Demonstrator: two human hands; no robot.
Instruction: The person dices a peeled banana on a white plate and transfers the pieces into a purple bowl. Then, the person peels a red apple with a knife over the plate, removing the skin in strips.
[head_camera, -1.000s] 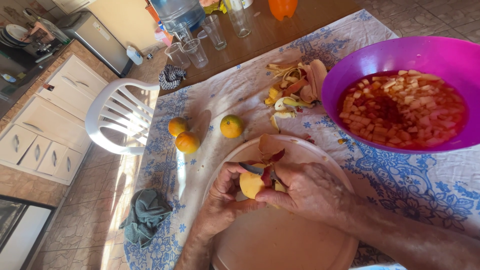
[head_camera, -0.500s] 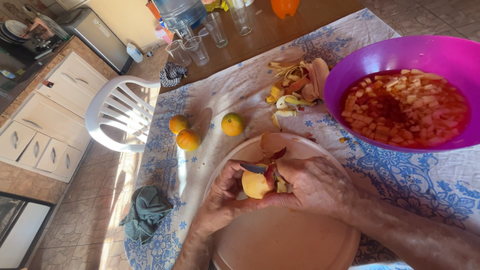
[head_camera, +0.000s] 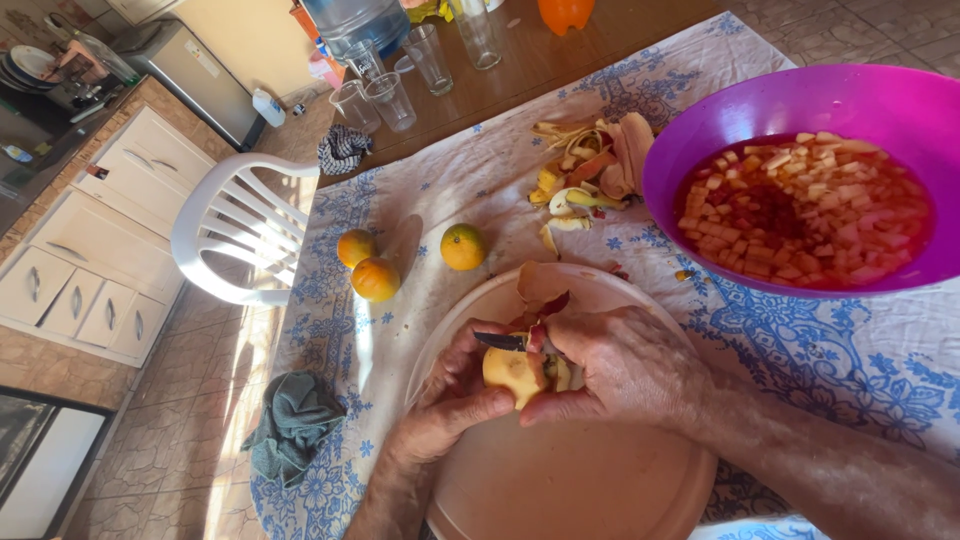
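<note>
My left hand (head_camera: 452, 398) cups a partly peeled yellow fruit (head_camera: 512, 372) over a round beige board (head_camera: 560, 470). A small dark-bladed knife (head_camera: 500, 340) sits in my right hand (head_camera: 620, 365), its blade laid against the top of the fruit. A strip of reddish peel (head_camera: 545, 308) curls up from the fruit beside the blade. A loose piece of peel (head_camera: 535, 283) lies on the far part of the board. Both hands touch the fruit.
A purple bowl (head_camera: 700, 140) of chopped fruit in red liquid stands at the right. A pile of peelings (head_camera: 590, 175), three oranges (head_camera: 464, 246), several empty glasses (head_camera: 395, 85), a white plastic chair (head_camera: 235, 235) and a grey cloth (head_camera: 292, 420) on the floor surround the patterned tablecloth (head_camera: 850, 350).
The fruit has turned a little in my left hand and the knife has worked further along it. The peel strip stands up longer.
</note>
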